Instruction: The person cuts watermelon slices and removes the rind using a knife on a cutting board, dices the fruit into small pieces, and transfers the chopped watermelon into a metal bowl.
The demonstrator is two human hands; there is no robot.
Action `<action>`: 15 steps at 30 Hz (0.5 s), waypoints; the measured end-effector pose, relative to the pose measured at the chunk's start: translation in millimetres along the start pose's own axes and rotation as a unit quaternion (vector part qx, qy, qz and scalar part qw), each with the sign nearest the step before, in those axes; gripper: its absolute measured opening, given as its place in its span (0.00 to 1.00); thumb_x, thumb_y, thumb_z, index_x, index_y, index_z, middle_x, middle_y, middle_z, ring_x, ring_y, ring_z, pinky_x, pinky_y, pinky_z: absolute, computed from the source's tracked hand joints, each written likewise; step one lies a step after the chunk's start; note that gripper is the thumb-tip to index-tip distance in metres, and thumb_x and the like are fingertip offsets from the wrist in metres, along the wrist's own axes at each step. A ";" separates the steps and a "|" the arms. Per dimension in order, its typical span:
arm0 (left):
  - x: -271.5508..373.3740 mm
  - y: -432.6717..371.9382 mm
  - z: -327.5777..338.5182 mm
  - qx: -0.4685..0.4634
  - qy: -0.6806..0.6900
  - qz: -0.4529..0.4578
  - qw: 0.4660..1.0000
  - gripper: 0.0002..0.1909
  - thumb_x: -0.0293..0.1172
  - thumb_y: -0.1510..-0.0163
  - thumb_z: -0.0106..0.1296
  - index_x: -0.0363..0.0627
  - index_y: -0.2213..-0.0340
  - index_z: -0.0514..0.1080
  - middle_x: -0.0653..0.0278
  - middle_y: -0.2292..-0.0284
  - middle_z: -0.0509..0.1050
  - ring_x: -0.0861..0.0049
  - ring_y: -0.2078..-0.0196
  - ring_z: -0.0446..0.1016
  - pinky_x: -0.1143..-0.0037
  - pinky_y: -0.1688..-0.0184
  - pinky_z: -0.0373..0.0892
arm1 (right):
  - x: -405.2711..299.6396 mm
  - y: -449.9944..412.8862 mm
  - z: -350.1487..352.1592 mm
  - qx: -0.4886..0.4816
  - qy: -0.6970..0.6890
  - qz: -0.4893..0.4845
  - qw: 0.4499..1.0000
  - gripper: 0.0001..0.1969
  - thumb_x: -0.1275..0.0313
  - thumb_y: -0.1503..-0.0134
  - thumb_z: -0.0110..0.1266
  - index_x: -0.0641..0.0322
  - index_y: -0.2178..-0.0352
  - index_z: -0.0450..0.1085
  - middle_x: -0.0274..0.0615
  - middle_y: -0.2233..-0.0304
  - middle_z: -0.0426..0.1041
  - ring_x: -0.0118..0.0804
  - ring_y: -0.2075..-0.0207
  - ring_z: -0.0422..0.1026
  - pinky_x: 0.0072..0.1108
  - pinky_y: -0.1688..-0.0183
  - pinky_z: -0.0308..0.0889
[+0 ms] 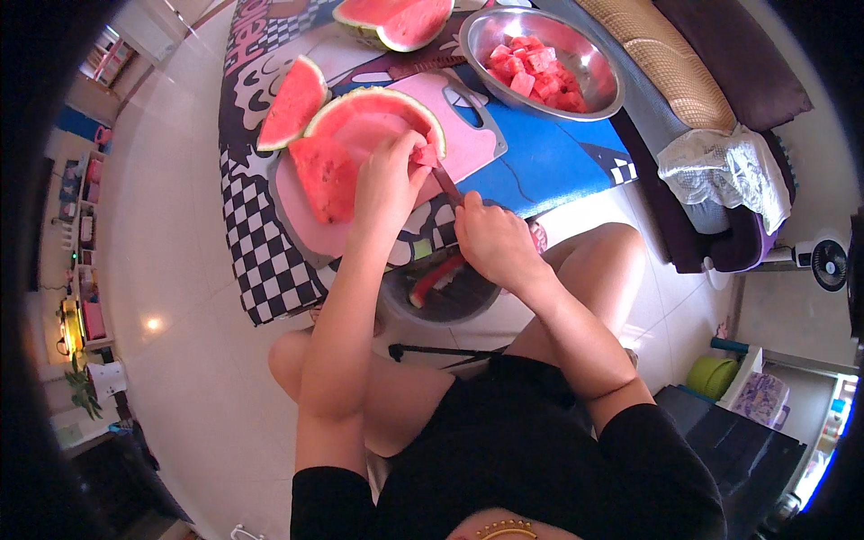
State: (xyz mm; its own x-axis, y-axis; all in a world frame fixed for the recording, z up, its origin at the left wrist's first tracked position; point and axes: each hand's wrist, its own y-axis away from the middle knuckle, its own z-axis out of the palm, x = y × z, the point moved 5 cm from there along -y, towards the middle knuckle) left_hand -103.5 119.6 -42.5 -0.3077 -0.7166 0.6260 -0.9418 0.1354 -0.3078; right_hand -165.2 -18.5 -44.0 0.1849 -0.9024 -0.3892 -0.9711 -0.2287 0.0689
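Observation:
My right hand (pixel 499 243) grips a knife (pixel 447 183) whose blade points up and left, its tip at a small chunk of watermelon (pixel 425 155). The fingers of my left hand (pixel 390 179) are closed around that chunk. Behind my left hand, a curved watermelon rind with a band of red flesh (pixel 368 101) rests on the pink cutting board (pixel 469 142). A flat red watermelon piece (pixel 324 179) lies on the board to the left. Beyond it is a watermelon wedge (pixel 297 104) with green rind.
A steel bowl (pixel 601 88) holding watermelon cubes (pixel 536 71) stands at the back right. A large cut watermelon (pixel 405 20) sits at the table's far side. Below the table edge, a bin (pixel 445 304) contains a rind strip (pixel 432 280). A sofa (pixel 682 148) is at right.

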 end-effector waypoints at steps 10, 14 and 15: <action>3.1 6.4 -7.5 0.000 0.107 -0.006 0.994 0.16 0.21 0.55 0.56 0.42 0.62 0.69 0.58 0.66 0.74 0.71 0.62 0.74 0.76 0.61 0.71 | 13.0 3.2 -5.7 -0.004 -0.120 -0.026 0.992 0.13 0.66 0.41 0.37 0.67 0.70 0.60 0.58 0.80 0.71 0.60 0.75 0.71 0.44 0.70 0.65; 4.0 4.5 -12.2 0.017 0.152 -0.023 0.988 0.13 0.21 0.54 0.56 0.40 0.63 0.70 0.61 0.67 0.74 0.77 0.64 0.74 0.78 0.62 0.70 | 16.6 0.5 -11.1 -0.017 -0.170 -0.029 0.985 0.13 0.66 0.41 0.37 0.68 0.70 0.60 0.60 0.79 0.70 0.61 0.74 0.70 0.45 0.69 0.64; 0.9 4.5 -11.9 0.016 0.149 -0.021 0.989 0.13 0.21 0.54 0.56 0.40 0.63 0.70 0.61 0.67 0.74 0.77 0.64 0.74 0.78 0.62 0.70 | 16.0 -0.8 -14.0 -0.015 -0.173 -0.030 0.984 0.13 0.66 0.41 0.37 0.68 0.70 0.60 0.60 0.79 0.70 0.61 0.74 0.70 0.45 0.69 0.64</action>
State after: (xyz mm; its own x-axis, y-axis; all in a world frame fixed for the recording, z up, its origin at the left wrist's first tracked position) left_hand -109.7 127.7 -34.8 -0.2986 -0.4877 0.8203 -0.9513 0.0835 -0.2966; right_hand -159.3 -37.9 -37.4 0.1747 -0.7089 -0.6833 -0.9541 -0.2933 0.0604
